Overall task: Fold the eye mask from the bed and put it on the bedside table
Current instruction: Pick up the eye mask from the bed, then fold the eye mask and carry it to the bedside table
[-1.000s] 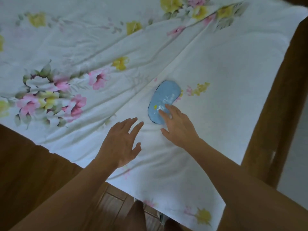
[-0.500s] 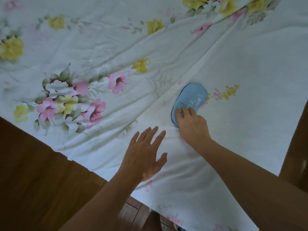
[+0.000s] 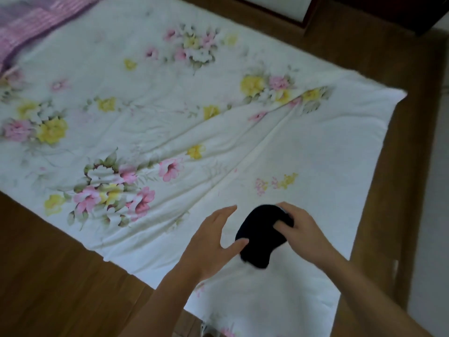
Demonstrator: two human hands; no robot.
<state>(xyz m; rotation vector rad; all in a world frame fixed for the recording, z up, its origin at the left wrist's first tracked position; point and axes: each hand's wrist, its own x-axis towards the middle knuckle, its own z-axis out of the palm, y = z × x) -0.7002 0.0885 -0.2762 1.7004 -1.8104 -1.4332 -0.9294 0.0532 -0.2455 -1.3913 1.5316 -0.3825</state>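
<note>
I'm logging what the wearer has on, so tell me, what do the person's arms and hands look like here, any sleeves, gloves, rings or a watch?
Both arms are bare along all of their visible length: no sleeve shows. The left hand and right hand are ungloved, and no ring, watch or bracelet shows on the fingers or wrists. The picture is dim and a little blurred, so a thin band could go unseen.

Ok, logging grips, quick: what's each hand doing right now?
Left hand: open, thumb touching the eye mask.
Right hand: closed on the eye mask.
</note>
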